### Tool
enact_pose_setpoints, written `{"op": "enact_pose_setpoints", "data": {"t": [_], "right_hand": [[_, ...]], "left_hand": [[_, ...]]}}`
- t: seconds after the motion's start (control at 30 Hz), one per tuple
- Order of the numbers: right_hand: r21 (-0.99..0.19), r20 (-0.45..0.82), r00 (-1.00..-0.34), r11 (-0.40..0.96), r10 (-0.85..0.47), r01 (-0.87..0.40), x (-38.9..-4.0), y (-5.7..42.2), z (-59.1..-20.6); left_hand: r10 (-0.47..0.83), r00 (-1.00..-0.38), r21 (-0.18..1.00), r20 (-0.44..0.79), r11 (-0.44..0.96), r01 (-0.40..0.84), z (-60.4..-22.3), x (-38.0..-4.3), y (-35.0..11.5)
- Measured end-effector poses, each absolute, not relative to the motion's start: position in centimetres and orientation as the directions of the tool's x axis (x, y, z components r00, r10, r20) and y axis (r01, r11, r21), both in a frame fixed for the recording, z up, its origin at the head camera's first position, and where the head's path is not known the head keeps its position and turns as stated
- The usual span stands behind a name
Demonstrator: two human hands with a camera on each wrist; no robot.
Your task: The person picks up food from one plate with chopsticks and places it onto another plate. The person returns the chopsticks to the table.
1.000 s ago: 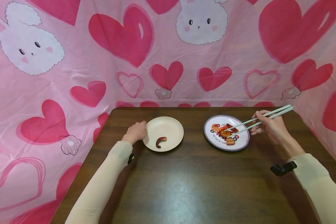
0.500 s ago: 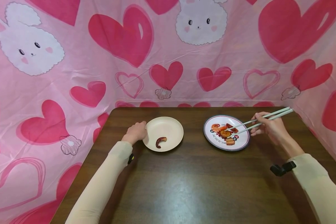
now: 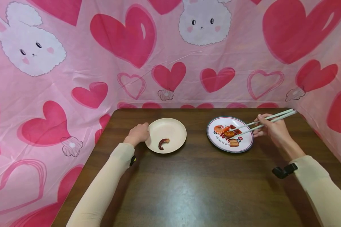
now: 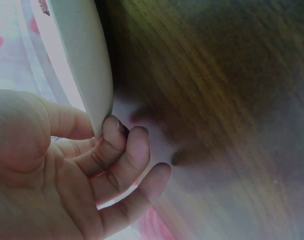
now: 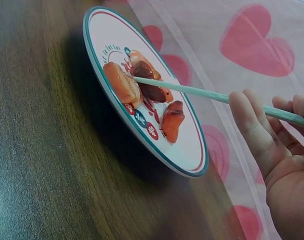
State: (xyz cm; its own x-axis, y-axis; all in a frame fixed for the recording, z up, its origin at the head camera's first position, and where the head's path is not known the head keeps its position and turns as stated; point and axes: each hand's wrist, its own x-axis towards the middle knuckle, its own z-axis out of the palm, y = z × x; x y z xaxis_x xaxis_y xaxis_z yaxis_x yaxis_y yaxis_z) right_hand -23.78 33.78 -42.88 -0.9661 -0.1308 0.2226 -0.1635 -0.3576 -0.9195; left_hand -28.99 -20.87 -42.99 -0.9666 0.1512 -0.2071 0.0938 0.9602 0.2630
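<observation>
My left hand [image 3: 137, 133] pinches the near-left rim of a cream plate [image 3: 170, 127] between thumb and curled fingers, as the left wrist view shows. A curled, dark red octopus tentacle [image 3: 160, 145] lies on that plate. In my right hand [image 3: 277, 132] is a pair of pale green chopsticks [image 3: 278, 118], their tips spread either side of a round, glazed brown food piece [image 3: 229, 134]. This piece sits on a white printed plate [image 3: 216, 143] with a blue-green rim. Around it are an orange shrimp [image 3: 218, 129], a reddish slab [image 3: 236, 130] and a tan block [image 3: 234, 143].
Both plates stand on a dark brown wooden table [image 3: 173, 189], towards its far edge, with a gap between them. Pink cloth [image 3: 187, 56] with hearts and rabbits hangs behind and at the sides. Each wrist carries a small dark camera mount [image 3: 284, 171].
My right hand and the chopsticks have shifted slightly left, with their back ends a little lower. The round brown piece has moved slightly on the plate. My left hand stays put.
</observation>
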Motion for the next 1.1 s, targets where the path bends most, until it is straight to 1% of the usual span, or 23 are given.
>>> {"op": "enact_pose_setpoints", "data": {"t": [0.5, 0.77, 1.1], "right_hand": [[-0.929, 0.21, -0.976, -0.323, -0.057, -0.181, -24.3, 33.1, -43.2], [-0.935, 0.173, -0.985, -0.317, -0.015, -0.16, -24.4, 32.8, -43.2], [-0.948, 0.174, -0.984, -0.265, 0.034, -0.177, -24.2, 32.6, -43.3]], "left_hand": [[0.14, -0.967, 0.256, -0.214, 0.963, 0.083, -43.1, -28.9, -20.9], [0.14, -0.967, 0.254, -0.212, 0.963, 0.084, -42.9, -29.0, -20.8], [0.144, -0.968, 0.248, -0.204, 0.965, 0.092, -42.9, -28.9, -20.8]]}}
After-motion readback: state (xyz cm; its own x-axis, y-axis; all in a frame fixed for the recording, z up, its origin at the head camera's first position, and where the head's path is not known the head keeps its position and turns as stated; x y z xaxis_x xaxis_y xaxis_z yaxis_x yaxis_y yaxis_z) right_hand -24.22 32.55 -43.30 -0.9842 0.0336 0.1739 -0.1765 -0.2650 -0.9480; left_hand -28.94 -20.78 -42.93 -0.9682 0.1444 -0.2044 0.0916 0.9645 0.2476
